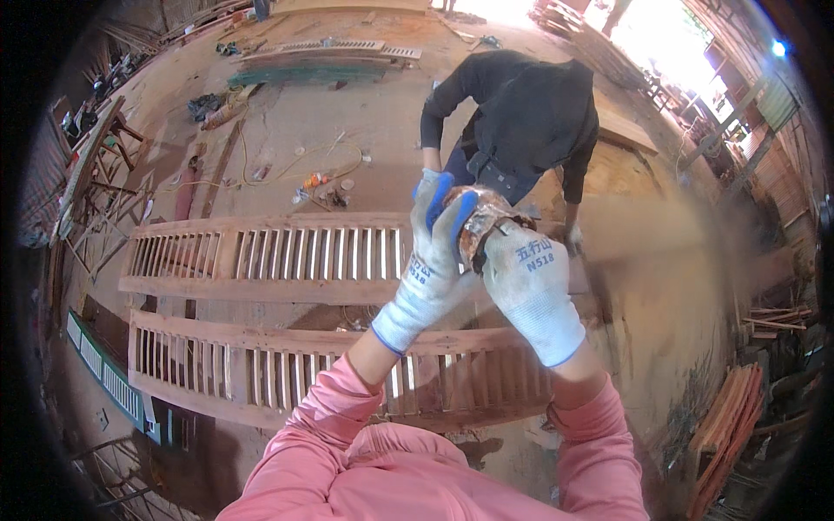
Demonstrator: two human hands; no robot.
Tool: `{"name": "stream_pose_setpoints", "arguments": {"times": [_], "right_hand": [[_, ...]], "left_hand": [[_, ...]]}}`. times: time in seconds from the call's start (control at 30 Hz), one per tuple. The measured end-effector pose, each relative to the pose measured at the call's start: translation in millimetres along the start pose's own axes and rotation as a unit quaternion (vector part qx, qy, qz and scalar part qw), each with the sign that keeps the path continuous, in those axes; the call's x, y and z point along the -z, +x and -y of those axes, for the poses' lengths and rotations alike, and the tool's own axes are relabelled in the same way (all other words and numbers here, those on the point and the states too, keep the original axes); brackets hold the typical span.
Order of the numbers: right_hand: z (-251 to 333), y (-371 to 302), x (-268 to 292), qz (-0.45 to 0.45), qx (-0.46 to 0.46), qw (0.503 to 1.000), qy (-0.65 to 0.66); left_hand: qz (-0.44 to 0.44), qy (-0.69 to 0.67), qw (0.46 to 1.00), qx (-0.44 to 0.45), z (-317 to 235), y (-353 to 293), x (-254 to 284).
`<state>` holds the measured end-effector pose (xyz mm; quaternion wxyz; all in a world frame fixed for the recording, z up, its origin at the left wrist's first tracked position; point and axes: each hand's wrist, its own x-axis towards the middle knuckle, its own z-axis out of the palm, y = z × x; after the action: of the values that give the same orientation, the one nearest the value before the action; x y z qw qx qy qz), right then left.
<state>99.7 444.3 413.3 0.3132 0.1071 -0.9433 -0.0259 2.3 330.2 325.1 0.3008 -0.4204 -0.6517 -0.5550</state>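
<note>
In front of my chest I hold up a rounded, brown, shiny object [480, 221], its surface scuffed and partly wrapped-looking; its exact kind is not clear. My left hand [426, 265], in a white glove with blue fingertips, grips it from the left with the fingers raised around it. On its near right side, my right hand [528, 278] is closed on it, also gloved; most of those fingertips are hidden. Below and beyond my hands lie two long slatted wooden panels, a farther one [228, 253] and a nearer one [236, 375].
Just beyond my hands a person [539, 113] in dark clothes bends over the far panel. A brown dust haze [669, 243] hangs to the right. An orange tool [314, 181] with a yellow cord lies farther left. Stacked boards [728, 434] stand at lower right, a green-framed panel [109, 378] at left.
</note>
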Motion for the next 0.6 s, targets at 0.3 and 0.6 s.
{"name": "stream_pose_setpoints", "arguments": {"times": [0.3, 0.6], "right_hand": [[26.1, 4.2, 4.7, 0.107, -0.093, 0.987, 0.071], [26.4, -2.8, -7.6, 0.066, -0.135, 0.925, 0.349]], "left_hand": [[0.021, -0.022, 0.999, -0.016, -9.5, -3.5, 41.2], [0.043, -0.015, 0.998, -0.033, -12.9, -4.8, 58.1]]}}
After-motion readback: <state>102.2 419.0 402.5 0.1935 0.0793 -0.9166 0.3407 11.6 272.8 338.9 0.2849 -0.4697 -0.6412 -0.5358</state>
